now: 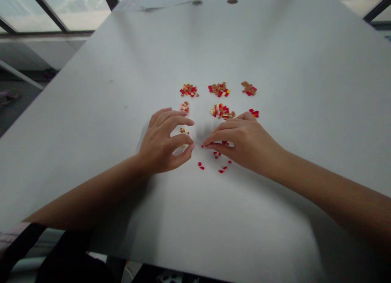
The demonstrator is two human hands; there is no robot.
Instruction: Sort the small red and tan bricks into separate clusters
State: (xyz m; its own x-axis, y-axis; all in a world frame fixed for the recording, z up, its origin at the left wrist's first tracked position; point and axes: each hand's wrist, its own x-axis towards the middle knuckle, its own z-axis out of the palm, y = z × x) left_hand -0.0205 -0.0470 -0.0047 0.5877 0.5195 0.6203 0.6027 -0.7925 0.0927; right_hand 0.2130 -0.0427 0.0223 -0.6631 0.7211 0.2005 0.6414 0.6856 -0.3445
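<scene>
Over the middle of the white table (146, 67), my left hand (166, 140) has its thumb and a finger pressed together at the tips, with another finger held apart above. Whatever lies in that pinch, if anything, is too small to make out. Facing it, my right hand (244, 138) pinches a tiny red piece (202, 146) between thumb and finger. Loose red pieces (224, 167) lie below my right hand, and two more red pieces (200, 166) are between the hands. My left hand partly covers a small pile of tan and cream pieces (183, 131).
Farther back are piles of small building pieces: a mixed red-and-tan pile (189, 90), a flat-piece pile (219, 89), a brown-and-red pile (249, 88) and a multicoloured pile (222, 111). Two round inserts, one brown (232, 1), sit at the table's far edge.
</scene>
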